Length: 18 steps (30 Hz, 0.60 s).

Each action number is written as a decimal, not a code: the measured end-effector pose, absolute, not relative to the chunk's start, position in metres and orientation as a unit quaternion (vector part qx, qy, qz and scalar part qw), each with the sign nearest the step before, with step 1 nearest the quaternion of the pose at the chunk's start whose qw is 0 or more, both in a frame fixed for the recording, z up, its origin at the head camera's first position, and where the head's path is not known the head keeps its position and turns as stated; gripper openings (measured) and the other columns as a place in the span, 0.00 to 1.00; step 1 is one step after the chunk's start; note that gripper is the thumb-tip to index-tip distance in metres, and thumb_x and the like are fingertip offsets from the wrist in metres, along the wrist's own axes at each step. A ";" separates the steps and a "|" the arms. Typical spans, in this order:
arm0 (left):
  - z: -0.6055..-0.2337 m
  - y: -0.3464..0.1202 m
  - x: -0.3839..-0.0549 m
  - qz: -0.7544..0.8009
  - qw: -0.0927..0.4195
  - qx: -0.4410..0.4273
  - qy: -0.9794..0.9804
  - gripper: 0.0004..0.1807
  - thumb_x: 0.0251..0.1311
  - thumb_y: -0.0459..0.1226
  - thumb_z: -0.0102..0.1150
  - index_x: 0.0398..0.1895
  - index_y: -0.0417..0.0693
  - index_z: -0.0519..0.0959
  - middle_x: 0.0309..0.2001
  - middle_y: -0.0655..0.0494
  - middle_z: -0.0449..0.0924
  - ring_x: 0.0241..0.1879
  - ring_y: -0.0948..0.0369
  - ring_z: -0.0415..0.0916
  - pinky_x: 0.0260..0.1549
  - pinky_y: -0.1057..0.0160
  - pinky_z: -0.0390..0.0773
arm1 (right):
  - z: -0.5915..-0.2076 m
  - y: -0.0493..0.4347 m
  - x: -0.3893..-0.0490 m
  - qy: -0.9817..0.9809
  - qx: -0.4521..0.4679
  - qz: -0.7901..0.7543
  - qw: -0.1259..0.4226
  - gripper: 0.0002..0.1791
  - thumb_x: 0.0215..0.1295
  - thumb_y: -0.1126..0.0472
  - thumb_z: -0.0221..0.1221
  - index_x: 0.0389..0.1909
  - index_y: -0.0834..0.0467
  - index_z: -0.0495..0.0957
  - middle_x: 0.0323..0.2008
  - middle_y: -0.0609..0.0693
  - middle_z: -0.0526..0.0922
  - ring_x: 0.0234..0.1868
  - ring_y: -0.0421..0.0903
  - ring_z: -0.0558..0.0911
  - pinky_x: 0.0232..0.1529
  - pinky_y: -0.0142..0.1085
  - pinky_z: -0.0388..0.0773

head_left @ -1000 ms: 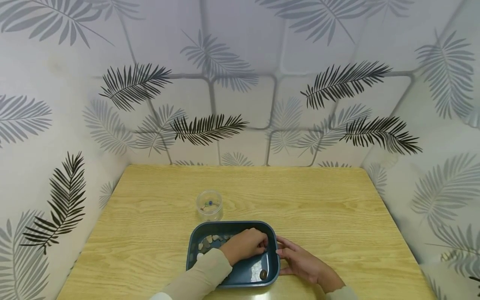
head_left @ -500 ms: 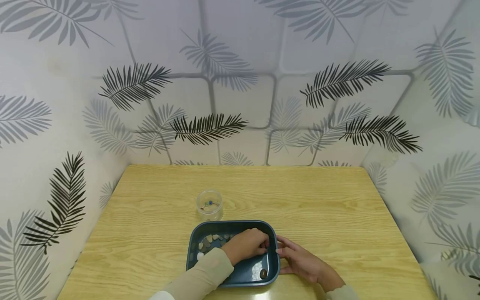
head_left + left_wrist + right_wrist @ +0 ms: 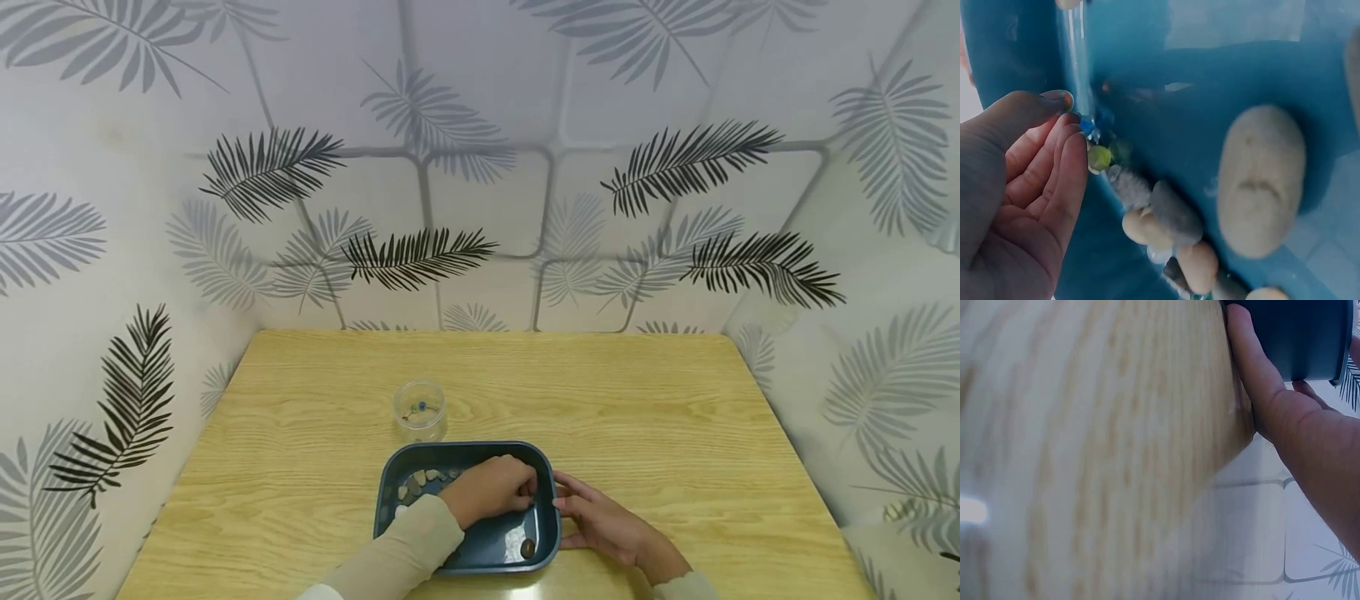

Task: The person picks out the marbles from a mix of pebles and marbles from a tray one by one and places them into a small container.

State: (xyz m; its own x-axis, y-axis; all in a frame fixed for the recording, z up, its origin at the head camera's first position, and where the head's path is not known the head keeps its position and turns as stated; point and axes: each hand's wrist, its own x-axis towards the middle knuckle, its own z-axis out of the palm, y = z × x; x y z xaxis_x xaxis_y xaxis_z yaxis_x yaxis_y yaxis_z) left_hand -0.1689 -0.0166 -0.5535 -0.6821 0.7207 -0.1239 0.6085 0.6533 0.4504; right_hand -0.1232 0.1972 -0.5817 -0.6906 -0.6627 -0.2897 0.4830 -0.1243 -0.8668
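Inside a dark blue plastic tray, my left hand reaches to the far right end. Its thumb and fingertips pinch a small orange-tinted marble, mostly hidden by the fingers. Right beside the fingertips lie a blue marble and a yellow-green marble, at the end of a curving row of pebbles along the wall. A large pale pebble lies apart on the tray floor. My right hand rests against the tray's outer right wall, fingers extended and spread along it.
A clear round container with a few small coloured things inside stands just behind the tray. One brown stone lies in the tray's near right corner. The wooden table meets leaf-patterned walls on its far side and at both sides.
Almost nothing differs. My left hand shifts very slightly within the same corner of the tray, while my right hand and the tray keep their places.
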 end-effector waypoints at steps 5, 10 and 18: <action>-0.550 -0.024 -0.172 0.201 0.148 0.359 0.899 0.03 0.56 0.38 0.63 0.33 0.53 0.81 0.26 0.69 0.74 0.24 0.74 0.68 0.26 0.75 0.71 | -0.582 0.198 -0.124 0.536 -0.078 -0.745 0.389 0.33 0.72 0.60 0.43 0.72 0.57 0.41 0.64 0.61 0.58 0.59 0.51 0.67 0.49 0.55 0.72; -0.543 -0.038 -0.175 0.218 0.132 0.348 0.902 0.05 0.57 0.37 0.62 0.37 0.51 0.81 0.28 0.68 0.75 0.23 0.73 0.68 0.25 0.74 0.70 | -0.582 0.198 -0.124 0.539 -0.071 -0.744 0.389 0.33 0.72 0.60 0.43 0.72 0.58 0.40 0.65 0.63 0.55 0.59 0.51 0.67 0.49 0.55 0.72; -0.522 -0.063 -0.180 0.267 0.127 0.318 0.901 0.04 0.60 0.38 0.59 0.37 0.51 0.79 0.29 0.69 0.74 0.26 0.72 0.70 0.27 0.72 0.73 | -0.581 0.196 -0.124 0.546 -0.066 -0.742 0.384 0.33 0.72 0.60 0.44 0.72 0.58 0.41 0.64 0.62 0.58 0.57 0.51 0.68 0.49 0.55 0.72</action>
State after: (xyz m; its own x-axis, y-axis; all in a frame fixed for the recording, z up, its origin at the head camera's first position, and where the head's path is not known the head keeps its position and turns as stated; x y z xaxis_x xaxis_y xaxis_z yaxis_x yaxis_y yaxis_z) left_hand -0.1800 -0.0628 -0.5218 -0.7651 0.6411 -0.0595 0.5049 0.6548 0.5624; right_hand -0.1244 0.1961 -0.5807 -0.6971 -0.6414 -0.3205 0.4970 -0.1101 -0.8607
